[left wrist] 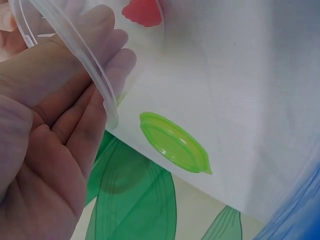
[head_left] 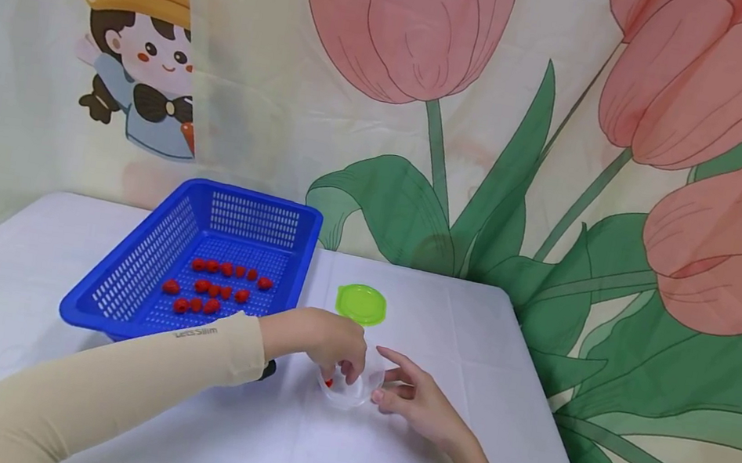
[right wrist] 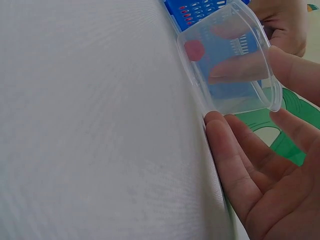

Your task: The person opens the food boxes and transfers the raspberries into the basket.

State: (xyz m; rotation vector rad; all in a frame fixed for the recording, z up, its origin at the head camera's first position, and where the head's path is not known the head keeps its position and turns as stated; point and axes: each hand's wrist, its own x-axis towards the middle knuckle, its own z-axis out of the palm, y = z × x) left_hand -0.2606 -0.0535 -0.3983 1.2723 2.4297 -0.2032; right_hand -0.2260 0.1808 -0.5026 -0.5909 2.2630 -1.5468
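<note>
A clear plastic tub (head_left: 347, 400) stands on the table, and my left hand (head_left: 337, 340) reaches down into it from above. One small red berry-like piece (right wrist: 194, 50) lies at the bottom of the tub. In the left wrist view the fingers (left wrist: 92, 32) reach past the rim, relaxed and apart from the red piece (left wrist: 144, 12). My right hand (head_left: 418, 400) is at the tub's right side, its fingers spread. Seen from the right wrist, fingertips touch the tub's rim and wall.
A blue slotted basket (head_left: 125, 260) sits to the left, with several red berry-like pieces (head_left: 213, 290) scattered over its floor. Behind the tub lies a bright green lid (head_left: 360, 305). A tulip-printed cloth (head_left: 414, 24) hangs behind the white table (head_left: 227, 441).
</note>
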